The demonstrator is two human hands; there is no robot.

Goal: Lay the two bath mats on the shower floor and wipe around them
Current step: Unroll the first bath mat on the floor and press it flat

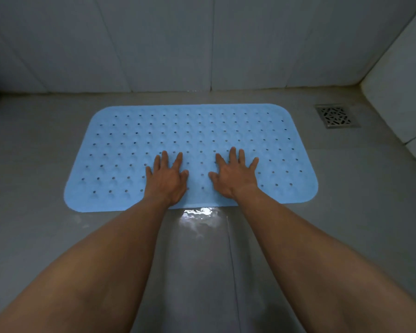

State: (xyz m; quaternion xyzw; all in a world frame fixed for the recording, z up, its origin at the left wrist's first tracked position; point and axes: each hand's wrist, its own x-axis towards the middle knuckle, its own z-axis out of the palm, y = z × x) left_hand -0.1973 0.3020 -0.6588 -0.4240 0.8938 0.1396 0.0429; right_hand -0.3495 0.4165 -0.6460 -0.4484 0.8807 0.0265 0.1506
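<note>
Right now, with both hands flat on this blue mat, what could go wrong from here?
Water shines on the floor at the mat's near edge, so the blue mat may slide instead of gripping when the left hand and right hand press on it. The wet patch could also be slippery under you. Only one mat is in view, and a second laid to its right might cover the drain.

Mat [192,140] flat on floor [34,164], my hands on it.

Mat lies lengthwise before the back wall [154,44], apart from it. My left hand [166,179] and right hand [234,176] rest palm-down, fingers spread, side by side on its near middle. Drain [336,115] sits in the floor right of the mat, near the right wall [406,80]. Puddle [199,217] just before the mat's near edge, between my forearms.
</note>
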